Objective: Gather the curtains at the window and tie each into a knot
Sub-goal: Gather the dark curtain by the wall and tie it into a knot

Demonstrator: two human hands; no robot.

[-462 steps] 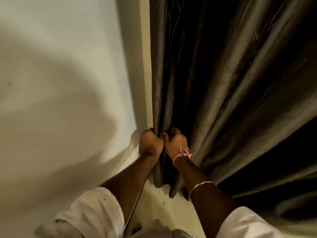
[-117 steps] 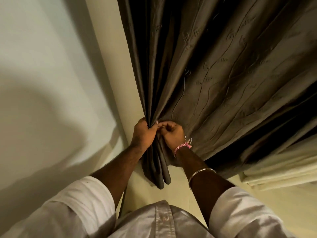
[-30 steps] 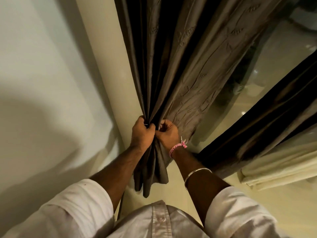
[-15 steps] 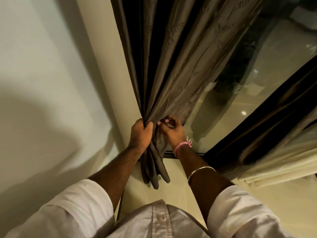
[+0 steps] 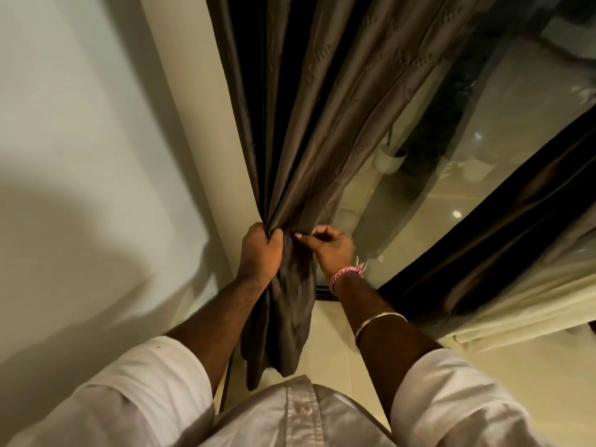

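The dark brown embroidered satin curtain [image 5: 309, 150] hangs by the cream wall [image 5: 96, 124], bunched at centre. The left hand [image 5: 259, 253] clenches the gathered folds; the right hand [image 5: 332, 248], at three o'clock of it, pinches the last edge — gathering looks nearly finished. Next: loop the tail into a knot.

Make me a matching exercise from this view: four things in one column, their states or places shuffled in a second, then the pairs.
Things
1. left hand
2. right hand
3. brown curtain
4. silver bangle

States
A. round the right forearm
B. pinches a fold of cloth with its fingertips
C. bunched into one bundle, its end hanging below the hands
D. fist wrapped round the gathered cloth

Pairs: 1-D, 2-B, 3-C, 4-A
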